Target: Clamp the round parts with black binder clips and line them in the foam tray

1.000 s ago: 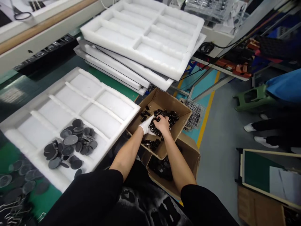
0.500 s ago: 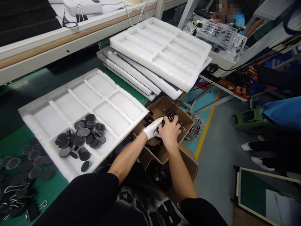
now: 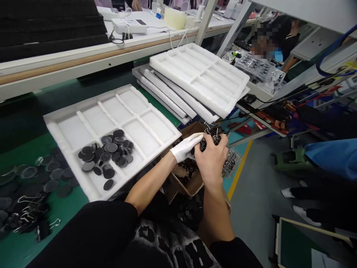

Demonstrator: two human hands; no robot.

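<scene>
Left hand point(image 3: 184, 149) straightish, right hand point(image 3: 210, 160) curled, the fingers point(image 3: 223, 143) clasp binder clips point(image 3: 215, 131), likely against spilling, above a cardboard box point(image 3: 192, 128).

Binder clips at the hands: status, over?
Gloved left hand and bare right hand holding black binder clips between them. Clips over the cardboard box. White tray alongside; nothing visibly blocking.
</scene>
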